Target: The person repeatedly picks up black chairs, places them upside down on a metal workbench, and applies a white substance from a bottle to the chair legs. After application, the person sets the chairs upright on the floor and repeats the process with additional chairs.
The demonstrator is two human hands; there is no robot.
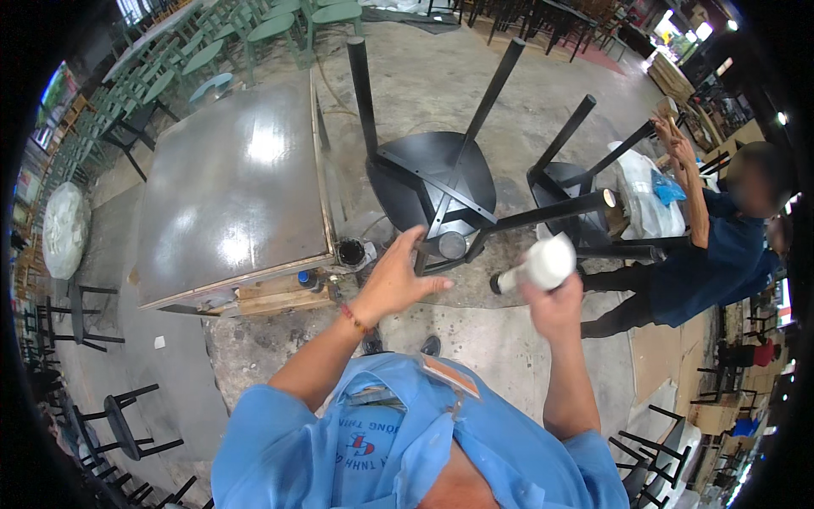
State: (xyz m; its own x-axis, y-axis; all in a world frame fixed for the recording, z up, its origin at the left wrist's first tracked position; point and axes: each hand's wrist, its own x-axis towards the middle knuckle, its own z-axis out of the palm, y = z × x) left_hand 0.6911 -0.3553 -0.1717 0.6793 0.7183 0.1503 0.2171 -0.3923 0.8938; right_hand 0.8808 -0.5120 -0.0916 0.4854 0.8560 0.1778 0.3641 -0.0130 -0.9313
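In front of me a black stool point(398, 191) stands upside down, its legs pointing up and its crossed braces showing. My left hand point(397, 276) is open beside its near side, thumb and fingers spread, close to a round grey disc point(452, 246) that looks like a leg end. I cannot tell whether the hand touches the stool. My right hand point(555, 307) is closed around a white round-ended object point(549, 261), smeared by motion, just below the stool's right leg point(551, 210). The object's exact kind is not clear.
A grey-topped worktable point(237, 187) stands left, with a dark-mouthed can point(350, 251) at its corner. Another upturned black stool point(572, 182) and a co-worker in dark blue point(708, 246) are at right. Green chairs point(271, 25) crowd the far left.
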